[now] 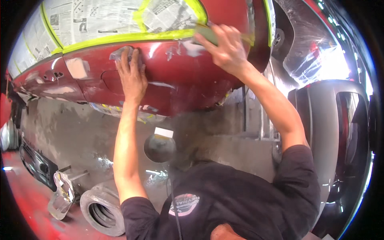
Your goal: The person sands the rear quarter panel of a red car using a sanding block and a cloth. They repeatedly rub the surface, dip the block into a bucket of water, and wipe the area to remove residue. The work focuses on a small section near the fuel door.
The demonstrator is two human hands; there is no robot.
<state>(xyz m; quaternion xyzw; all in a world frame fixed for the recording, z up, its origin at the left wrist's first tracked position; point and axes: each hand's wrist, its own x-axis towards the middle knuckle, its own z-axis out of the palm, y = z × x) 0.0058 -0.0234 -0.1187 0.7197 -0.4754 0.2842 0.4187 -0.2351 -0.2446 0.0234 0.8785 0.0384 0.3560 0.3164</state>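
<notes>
Head camera view, matching what I see standing close by: the right hand (231,50) is closed on a greenish block (209,34), its edges blurred beside the yellow tape (132,37). Well apart from it, the left hand (132,76) covers part of a grey pad (117,53) on the red car panel (188,80); whether it grips or only presses, I can't tell. Newspaper (108,18) lies above, cut off at the top. Below, the dark shirt (240,196) hides much of the floor (80,124), near some stacked tyres (89,208).
</notes>
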